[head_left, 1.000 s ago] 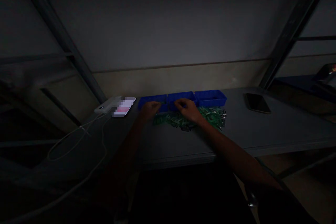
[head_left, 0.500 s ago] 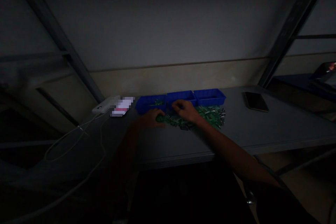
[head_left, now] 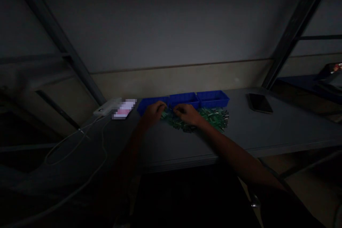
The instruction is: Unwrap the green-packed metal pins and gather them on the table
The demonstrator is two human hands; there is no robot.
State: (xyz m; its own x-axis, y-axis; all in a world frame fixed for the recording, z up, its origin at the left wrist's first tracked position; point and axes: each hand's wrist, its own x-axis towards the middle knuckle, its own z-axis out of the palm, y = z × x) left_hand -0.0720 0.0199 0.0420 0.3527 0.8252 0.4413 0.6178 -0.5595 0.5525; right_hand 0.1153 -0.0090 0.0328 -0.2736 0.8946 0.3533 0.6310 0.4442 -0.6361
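Note:
Small green and silvery pieces lie in a loose pile [head_left: 213,118] on the grey table; the dim light hides their exact kind. My left hand [head_left: 154,113] is closed at the pile's left end, in front of the left blue bin [head_left: 144,104], with thumb and fingers drawn together. Close beside it, my right hand [head_left: 189,114] is curled over the pile, its fingertips pinched before the middle blue bin [head_left: 184,97]. Whatever either hand grips is too small and dark to name. A third blue bin [head_left: 213,99] stands behind the pile's right part.
On the left, a phone with a lit, blurred screen [head_left: 125,109] lies by a white power strip [head_left: 107,107] with a trailing cable [head_left: 104,146]. A dark phone [head_left: 259,103] rests on the right. Metal posts and a wall [head_left: 176,76] bound the table [head_left: 171,148].
My left hand has risen from the pile's left end toward the left bin, and its fingers have drawn together. My right hand has barely shifted and stays pinched.

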